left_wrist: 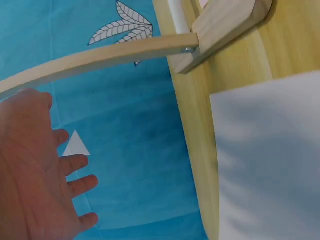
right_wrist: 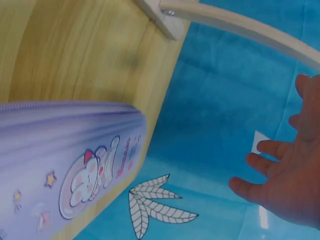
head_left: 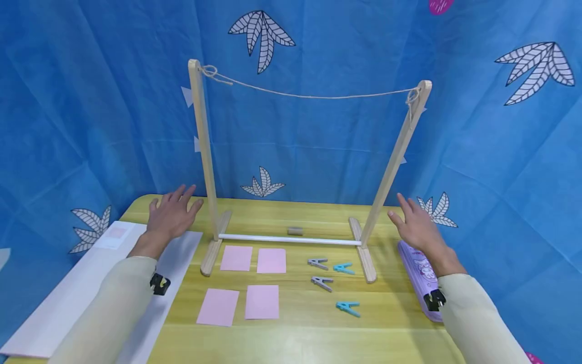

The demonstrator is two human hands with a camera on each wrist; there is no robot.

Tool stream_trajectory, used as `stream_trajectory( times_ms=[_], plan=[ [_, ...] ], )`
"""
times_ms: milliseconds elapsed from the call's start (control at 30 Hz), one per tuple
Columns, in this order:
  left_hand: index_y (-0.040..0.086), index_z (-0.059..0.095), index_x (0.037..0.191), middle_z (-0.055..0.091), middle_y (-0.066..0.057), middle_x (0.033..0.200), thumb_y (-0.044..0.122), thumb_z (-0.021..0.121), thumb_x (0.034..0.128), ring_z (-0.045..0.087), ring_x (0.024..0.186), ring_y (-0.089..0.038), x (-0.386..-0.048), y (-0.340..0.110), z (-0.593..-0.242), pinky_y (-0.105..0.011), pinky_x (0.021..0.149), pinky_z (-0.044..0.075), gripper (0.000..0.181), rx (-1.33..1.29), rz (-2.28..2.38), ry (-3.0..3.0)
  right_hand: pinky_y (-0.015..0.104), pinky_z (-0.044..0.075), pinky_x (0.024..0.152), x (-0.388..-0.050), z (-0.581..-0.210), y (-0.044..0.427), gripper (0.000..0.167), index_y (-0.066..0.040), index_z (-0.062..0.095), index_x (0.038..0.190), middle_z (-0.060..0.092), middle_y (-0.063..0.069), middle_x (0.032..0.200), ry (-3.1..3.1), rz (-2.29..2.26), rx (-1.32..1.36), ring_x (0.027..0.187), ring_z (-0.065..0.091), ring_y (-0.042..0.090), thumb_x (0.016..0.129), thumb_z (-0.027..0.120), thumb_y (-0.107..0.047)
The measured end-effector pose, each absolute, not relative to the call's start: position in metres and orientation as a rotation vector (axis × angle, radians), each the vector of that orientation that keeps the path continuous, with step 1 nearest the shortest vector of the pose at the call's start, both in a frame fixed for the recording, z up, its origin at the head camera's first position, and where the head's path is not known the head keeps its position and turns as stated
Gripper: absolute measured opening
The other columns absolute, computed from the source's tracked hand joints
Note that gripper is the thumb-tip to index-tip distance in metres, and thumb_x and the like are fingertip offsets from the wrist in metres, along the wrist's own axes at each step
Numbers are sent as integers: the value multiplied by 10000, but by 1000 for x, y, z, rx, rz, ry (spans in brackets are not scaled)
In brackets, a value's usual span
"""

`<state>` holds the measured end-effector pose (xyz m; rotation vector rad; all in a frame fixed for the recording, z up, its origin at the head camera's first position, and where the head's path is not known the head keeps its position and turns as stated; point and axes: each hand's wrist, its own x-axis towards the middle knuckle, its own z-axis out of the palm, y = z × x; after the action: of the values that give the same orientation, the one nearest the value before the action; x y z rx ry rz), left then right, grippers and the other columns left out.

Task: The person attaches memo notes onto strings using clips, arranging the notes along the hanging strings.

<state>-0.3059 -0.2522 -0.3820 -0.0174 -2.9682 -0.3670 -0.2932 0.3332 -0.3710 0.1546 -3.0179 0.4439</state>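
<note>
Has, at far left, a long white panel [head_left: 63, 285] bearing a small label with a pink square, then a flat white sheet [head_left: 186, 258] alongside, both partly covered from view by the left sleeve [head_left: 109, 298]. Holds the left hand [head_left: 169, 216] up, seen from the head above the far end of that sheet, with palm down. Opens its fingers [left_wrist: 82, 186] wide, spread apart with only a slight bend; grips nothing. Stops just beside the left post [head_left: 203, 136] of a wooden frame [head_left: 210, 260], apart from it in the head view.

Stands upright on the table [head_left: 309, 341], this frame, with a string [head_left: 300, 96] tied between the post tops and sagging a little, and with a white rod [head_left: 291, 239] low down. In front of the rod, shows four pink papers [head_left: 262, 302] lying flat in two rows of two. Behind it, shows a small grey-brown cylinder [head_left: 295, 231]. Farther right, shows two grey clothespins [head_left: 322, 281], one nearer than the other, then two blue clothespins [head_left: 347, 306], likewise.

Past the right post [head_left: 395, 156], holds the right hand [head_left: 420, 230] raised, just beside the post and apart from it. Opens these fingers too, loosely straight and parted, with thumb out toward the post; grips nothing. Below the hand, near the table's right edge, rests a purple pencil case [head_left: 420, 273] with a cartoon print, partly hidden behind the right sleeve [head_left: 477, 313].
</note>
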Motion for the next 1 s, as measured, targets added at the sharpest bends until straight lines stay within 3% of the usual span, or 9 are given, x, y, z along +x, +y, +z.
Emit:
stream_trajectory(
  times_ms=[500, 767, 1000],
  plan=[
    [136, 258, 1530, 270, -214, 1558, 614, 174, 992, 276, 1367, -485, -276, -238, -396, -703, 1066, 135, 724, -61, -427, -2900, 699, 200, 1063, -272, -383, 326, 700, -74, 46, 1558, 169, 351, 1530, -2943, 532, 283, 1366, 200, 578, 1037, 244, -497],
    [119, 282, 1517, 302, -227, 1533, 592, 195, 1002, 297, 1352, -490, -261, -235, -406, -692, 1034, 191, 705, -114, -430, -2900, 699, 185, 1071, -256, -391, 322, 698, -122, 14, 1564, 175, 318, 1553, -2928, 585, 272, 1386, 188, 560, 1034, 279, -490],
    [124, 329, 1498, 363, -212, 1499, 548, 236, 1016, 330, 1344, -478, -249, -230, -416, -681, 1007, 242, 648, -163, -455, -2890, 702, 267, 1026, -243, -400, 311, 672, -109, 96, 1562, 294, 347, 1480, -2888, 586, 273, 1325, 285, 570, 1036, 325, -458]
  ],
)
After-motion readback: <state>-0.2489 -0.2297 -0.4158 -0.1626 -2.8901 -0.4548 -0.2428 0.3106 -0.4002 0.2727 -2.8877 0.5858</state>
